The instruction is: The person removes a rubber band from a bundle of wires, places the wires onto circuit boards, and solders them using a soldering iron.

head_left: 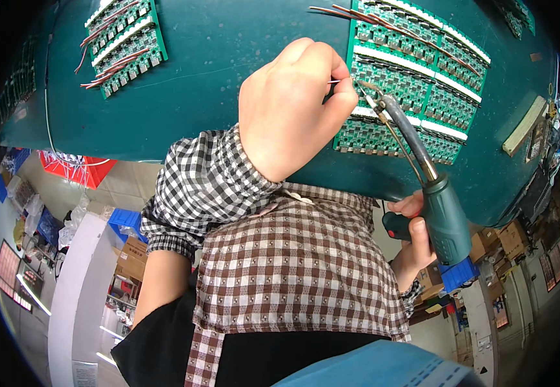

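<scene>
My left hand (296, 106) is closed in a pinch on a thin wire (333, 82) at the left edge of a large panel of green circuit boards (415, 77). In my right hand (415, 242) is a dark green soldering gun (446, 222), gripped by its handle. Its long metal barrel slants up and left, and the tip (365, 90) is close to my left fingertips, over the panel. Whether tip and wire touch, I cannot tell. Several brown and white wires (370, 18) lie across the panel's upper rows, beside white connector strips.
A second green board panel (128, 45) with wires lies at the table's far left. The green table (209, 71) has a wooden block (524, 126) near its right edge. Below the left edge stands a red bin (76, 169). Cardboard boxes (131, 258) sit on shelving lower left.
</scene>
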### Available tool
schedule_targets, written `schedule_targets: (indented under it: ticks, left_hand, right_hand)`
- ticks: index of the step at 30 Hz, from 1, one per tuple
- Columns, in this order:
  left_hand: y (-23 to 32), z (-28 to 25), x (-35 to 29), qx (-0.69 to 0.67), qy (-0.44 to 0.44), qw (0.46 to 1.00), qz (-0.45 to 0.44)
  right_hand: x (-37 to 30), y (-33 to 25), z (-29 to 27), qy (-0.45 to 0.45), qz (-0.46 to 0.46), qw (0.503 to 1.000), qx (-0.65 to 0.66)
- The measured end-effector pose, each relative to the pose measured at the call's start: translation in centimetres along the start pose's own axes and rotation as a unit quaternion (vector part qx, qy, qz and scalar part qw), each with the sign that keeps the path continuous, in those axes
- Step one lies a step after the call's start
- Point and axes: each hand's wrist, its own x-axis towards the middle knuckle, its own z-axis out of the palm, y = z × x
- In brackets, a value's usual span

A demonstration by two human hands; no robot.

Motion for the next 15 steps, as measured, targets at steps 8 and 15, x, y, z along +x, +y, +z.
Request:
schedule_targets:
  ticks: [8,15]
  left_hand:
    - [0.05,0.13,-0.10,0.005,0.002,1.000,-0.008]
    - [0.04,0.30,-0.07,0.000,0.007,1.000,-0.008]
  right_hand:
    - [0.23,-0.23,0.18,-0.003,0.010,1.000,0.006]
    - [0.16,-0.18,0.29,-0.002,0.010,1.000,0.009]
